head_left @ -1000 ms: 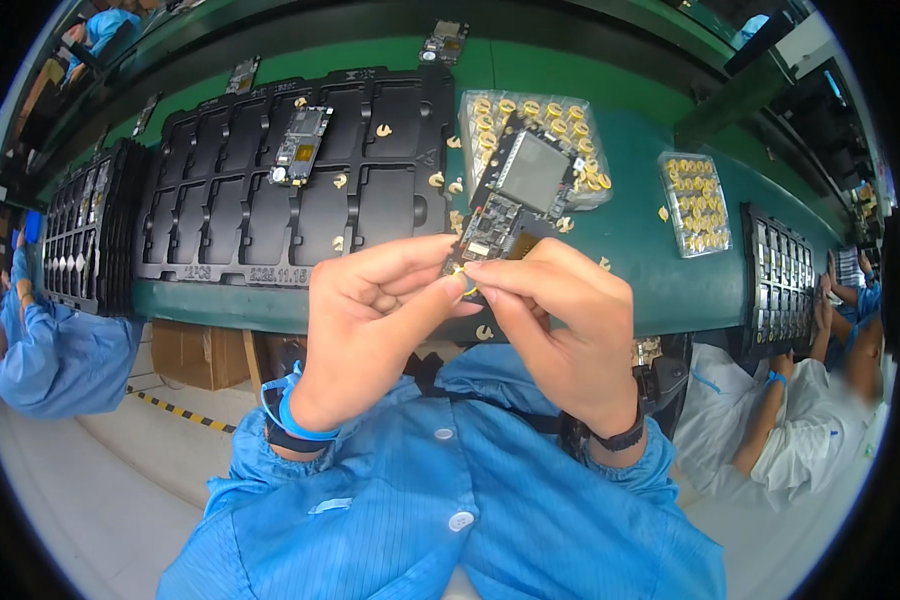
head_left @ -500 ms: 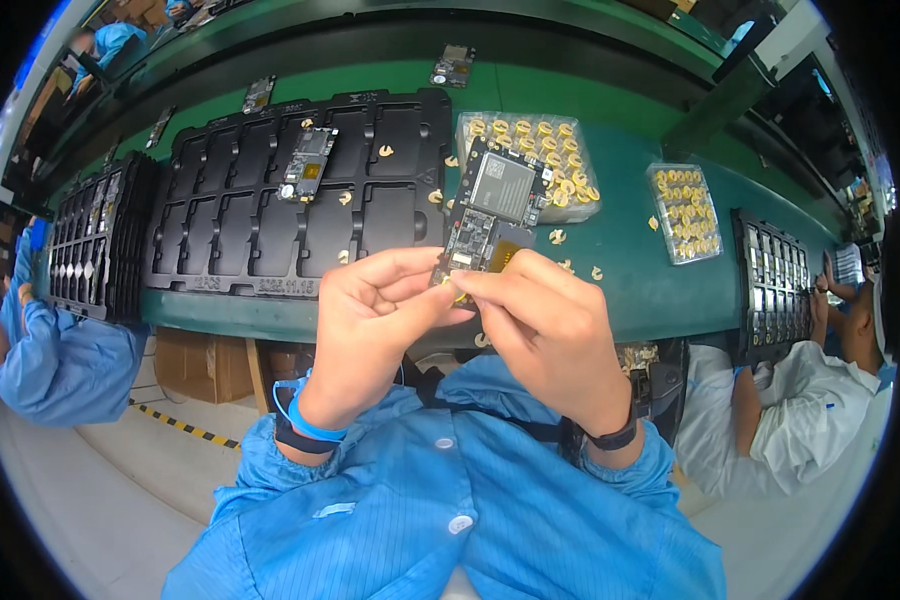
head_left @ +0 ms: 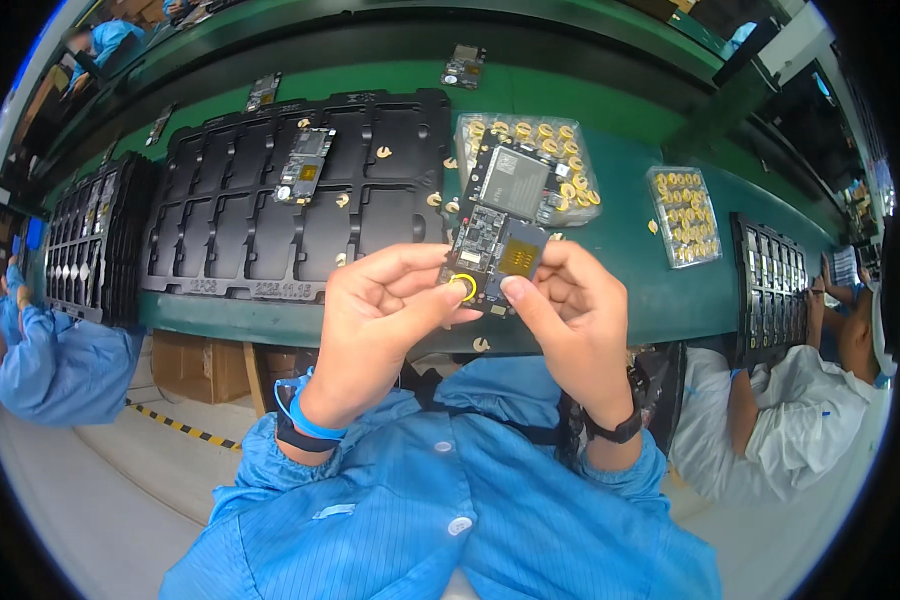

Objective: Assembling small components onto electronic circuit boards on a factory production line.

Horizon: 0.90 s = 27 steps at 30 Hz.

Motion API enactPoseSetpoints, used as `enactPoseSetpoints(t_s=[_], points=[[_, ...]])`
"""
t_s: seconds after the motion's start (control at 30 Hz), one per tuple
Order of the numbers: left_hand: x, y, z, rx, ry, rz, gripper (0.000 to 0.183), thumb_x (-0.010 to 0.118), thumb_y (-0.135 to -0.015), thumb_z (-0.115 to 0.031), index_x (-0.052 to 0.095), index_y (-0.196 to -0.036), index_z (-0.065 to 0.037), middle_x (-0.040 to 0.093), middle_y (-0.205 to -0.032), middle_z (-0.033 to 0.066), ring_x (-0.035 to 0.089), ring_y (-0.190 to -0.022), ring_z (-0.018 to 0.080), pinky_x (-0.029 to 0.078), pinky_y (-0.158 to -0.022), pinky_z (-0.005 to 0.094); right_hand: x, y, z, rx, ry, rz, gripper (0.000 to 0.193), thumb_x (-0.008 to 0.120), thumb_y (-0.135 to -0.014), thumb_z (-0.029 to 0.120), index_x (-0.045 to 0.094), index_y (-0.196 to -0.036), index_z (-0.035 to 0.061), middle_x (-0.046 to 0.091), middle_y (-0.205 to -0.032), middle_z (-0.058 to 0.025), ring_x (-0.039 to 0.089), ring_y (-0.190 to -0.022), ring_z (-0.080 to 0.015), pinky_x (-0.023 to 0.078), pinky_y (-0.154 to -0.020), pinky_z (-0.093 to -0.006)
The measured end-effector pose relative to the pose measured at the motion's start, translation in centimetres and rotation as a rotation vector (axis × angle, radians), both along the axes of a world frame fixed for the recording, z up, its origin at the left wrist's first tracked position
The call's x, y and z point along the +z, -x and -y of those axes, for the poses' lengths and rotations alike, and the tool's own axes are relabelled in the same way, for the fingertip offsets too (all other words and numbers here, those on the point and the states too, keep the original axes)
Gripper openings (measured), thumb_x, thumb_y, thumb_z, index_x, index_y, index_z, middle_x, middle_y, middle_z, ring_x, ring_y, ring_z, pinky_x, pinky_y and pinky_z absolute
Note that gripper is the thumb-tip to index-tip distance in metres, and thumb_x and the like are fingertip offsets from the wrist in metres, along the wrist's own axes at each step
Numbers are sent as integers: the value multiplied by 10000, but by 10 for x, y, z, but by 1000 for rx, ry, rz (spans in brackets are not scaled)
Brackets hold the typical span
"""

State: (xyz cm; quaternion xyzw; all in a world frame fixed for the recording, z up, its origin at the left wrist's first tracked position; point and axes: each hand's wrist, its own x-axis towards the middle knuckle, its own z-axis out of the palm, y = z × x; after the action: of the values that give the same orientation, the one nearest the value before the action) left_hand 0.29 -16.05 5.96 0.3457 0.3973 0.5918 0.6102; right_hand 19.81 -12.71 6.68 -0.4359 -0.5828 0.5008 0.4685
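Between my two hands a dark circuit board [head_left: 485, 232] is held up, tilted to the right, with a silver shield plate at its far end. My left hand [head_left: 390, 300] pinches its near left corner, thumb on top beside a round part with a yellow rim [head_left: 469, 287]. The thumb covers some of that part. On the board's near right corner is my right hand [head_left: 585, 310], thumb on the face by a gold-contact area and fingers curled beneath. Behind the board, partly hidden by it, stands a clear tray of yellow-rimmed round parts [head_left: 583, 160].
A black compartment tray [head_left: 230, 180] lies to the left, with one circuit board [head_left: 304, 165] on it. Small tan pieces [head_left: 384, 152] are scattered about. At right are a smaller clear tray [head_left: 684, 215] and a black tray of boards [head_left: 775, 280] beside a co-worker.
My right hand has left the yellow-rimmed part and shifted right to grip the board's near right corner. The yellow rim shows more now. My left hand has kept its hold.
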Motion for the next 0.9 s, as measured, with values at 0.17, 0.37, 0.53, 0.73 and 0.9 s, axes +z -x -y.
enactPoseSetpoints(t_s=[0.17, 0.37, 0.53, 0.73, 0.9], points=[[-6, -5, -22, -17, -22, -52, 270, 691, -983, 46, 664, -1249, 92, 763, -1154, 195, 756, -1018, 217, 671, -878, 366, -7, -13, -20, 143, 132, -23, 127, 743, -1010, 81, 665, -1056, -8, 665, -854, 35, 534, -676, 1, 402, -566, -191], [-6, -19, -108, -121, -153, -92, 313, 706, -1025, -51, 635, -1293, 96, 755, -1161, 173, 749, -1019, 207, 644, -884, 333, 12, -39, -111, 71, -10, 35, 145, 704, -1051, 160, 630, -973, 63, 607, -762, 43, 541, -620, -35, 427, -547, -215], [-19, 16, -192, 50, -241, -399, 393, 741, -1008, -177, 658, -1267, 107, 770, -1129, 191, 753, -1010, 185, 598, -808, 289, -13, -72, -246, -84, -1, 141, 195, 710, -1041, 173, 673, -900, 44, 585, -700, 29, 515, -614, -59, 405, -566, -236], [-70, 33, -229, 328, -170, -301, 190, 625, -1009, -32, 684, -1146, 86, 771, -1058, 155, 755, -917, 172, 593, -786, 287, -73, -82, -353, -164, 150, 362, 307, 773, -994, 182, 660, -744, 45, 587, -654, 2, 510, -588, -66, 398, -533, -250], [-84, 13, -221, 363, -147, -425, 196, 560, -985, 34, 679, -1135, 74, 764, -1056, 150, 744, -924, 174, 566, -787, 271, -81, -63, -366, -455, -191, 1157, 352, 893, -818, 312, 724, -845, 5, 757, -866, -231, 751, -838, -413, 583, -759, -486]])
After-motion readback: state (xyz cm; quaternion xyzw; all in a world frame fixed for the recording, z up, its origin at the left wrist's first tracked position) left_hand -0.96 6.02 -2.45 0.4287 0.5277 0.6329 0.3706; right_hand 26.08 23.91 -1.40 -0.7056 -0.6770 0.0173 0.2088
